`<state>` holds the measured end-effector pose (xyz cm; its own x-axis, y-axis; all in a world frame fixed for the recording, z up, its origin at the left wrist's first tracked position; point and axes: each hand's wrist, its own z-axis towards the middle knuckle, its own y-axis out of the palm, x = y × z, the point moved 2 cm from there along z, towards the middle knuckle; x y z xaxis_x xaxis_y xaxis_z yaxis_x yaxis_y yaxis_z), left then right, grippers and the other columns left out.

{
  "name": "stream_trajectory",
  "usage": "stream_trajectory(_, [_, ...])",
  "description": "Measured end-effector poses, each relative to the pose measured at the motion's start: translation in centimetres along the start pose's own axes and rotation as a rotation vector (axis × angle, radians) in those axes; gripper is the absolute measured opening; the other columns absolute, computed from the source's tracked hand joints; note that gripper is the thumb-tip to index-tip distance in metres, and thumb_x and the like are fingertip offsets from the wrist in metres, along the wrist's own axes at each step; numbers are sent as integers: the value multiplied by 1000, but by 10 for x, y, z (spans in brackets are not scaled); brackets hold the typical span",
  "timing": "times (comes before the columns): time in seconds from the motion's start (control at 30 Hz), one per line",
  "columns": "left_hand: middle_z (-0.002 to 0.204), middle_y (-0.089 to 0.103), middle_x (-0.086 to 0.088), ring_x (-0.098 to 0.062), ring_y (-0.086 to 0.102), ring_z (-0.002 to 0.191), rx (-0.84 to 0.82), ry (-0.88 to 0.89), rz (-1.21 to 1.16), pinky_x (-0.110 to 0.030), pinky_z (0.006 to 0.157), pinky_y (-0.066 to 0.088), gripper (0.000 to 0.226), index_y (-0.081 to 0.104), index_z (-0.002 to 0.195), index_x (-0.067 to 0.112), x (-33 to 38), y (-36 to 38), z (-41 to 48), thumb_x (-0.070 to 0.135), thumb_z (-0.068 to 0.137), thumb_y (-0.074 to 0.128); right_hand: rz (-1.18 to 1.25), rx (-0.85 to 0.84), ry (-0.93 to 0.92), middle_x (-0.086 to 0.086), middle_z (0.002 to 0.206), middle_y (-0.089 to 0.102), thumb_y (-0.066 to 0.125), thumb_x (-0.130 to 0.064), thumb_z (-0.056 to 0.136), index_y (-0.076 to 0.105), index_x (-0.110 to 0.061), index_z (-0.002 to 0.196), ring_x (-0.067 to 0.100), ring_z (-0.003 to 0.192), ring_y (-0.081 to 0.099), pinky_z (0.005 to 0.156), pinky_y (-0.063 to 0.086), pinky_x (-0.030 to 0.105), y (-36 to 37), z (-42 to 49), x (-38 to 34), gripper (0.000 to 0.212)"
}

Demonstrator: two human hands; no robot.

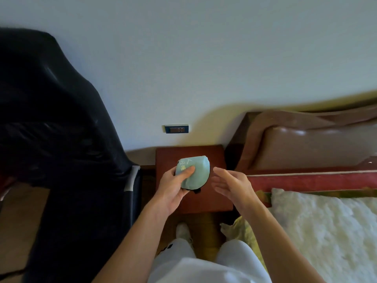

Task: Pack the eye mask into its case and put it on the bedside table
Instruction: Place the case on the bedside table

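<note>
My left hand [175, 185] grips a pale green soft case [196, 171] with a small printed mark, thumb pressed across its front. A bit of black material [197, 190] pokes out at the case's lower edge; whether it is the eye mask I cannot tell. The case hangs just above the reddish-brown bedside table [216, 156]. My right hand [231, 183] is beside the case on the right, fingers spread, holding nothing and not touching it.
A chair draped in black cloth [61, 129] fills the left. The bed with a padded brown headboard [306, 144] and a white fluffy blanket [326, 225] lies on the right. A wall socket [176, 129] sits above the table.
</note>
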<state>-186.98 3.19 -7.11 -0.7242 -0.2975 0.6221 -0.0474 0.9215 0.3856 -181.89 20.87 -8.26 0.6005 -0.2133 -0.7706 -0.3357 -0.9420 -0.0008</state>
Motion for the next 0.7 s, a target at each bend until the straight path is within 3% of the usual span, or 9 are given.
stream_trajectory(0.13, [116, 71, -15, -29, 67, 108, 2, -16, -20, -36, 78, 60, 32, 66, 116, 8, 5, -1, 24, 11, 85, 70, -15, -15, 31, 12, 101, 80, 75, -43, 84, 77, -10, 106, 20, 96, 76, 82, 60, 30, 10, 24, -2, 40])
stream_trajectory(0.27, [118, 70, -17, -30, 67, 109, 36, -34, -30, -36, 81, 59, 33, 65, 117, 5, 3, 0, 45, 10, 86, 70, -56, -68, 51, 10, 102, 81, 74, -44, 83, 78, -11, 106, 19, 100, 76, 89, 60, 34, 16, 50, -1, 41])
stream_trajectory(0.4, [115, 71, -16, -27, 69, 105, 125, -30, -44, -34, 79, 59, 34, 64, 118, 3, -5, -1, 63, 10, 85, 70, -84, -113, 92, 11, 100, 81, 75, -53, 70, 78, -11, 103, 21, 99, 77, 90, 60, 36, 16, 76, 5, 54])
stream_trajectory(0.57, [113, 71, -15, -26, 70, 103, 220, -49, -79, -35, 82, 59, 28, 66, 113, 5, -28, -6, 89, 7, 85, 70, -104, -123, 148, 10, 99, 82, 75, -48, 77, 78, -12, 103, 22, 97, 77, 88, 61, 36, 13, 105, 24, 44])
stream_trajectory(0.7, [113, 69, -11, -24, 66, 105, 309, -81, -93, -34, 83, 57, 22, 65, 108, 10, -57, -18, 125, 6, 86, 69, -200, -43, 171, 8, 99, 77, 68, -36, 92, 74, -18, 97, 22, 93, 75, 90, 61, 40, 4, 133, 54, 20])
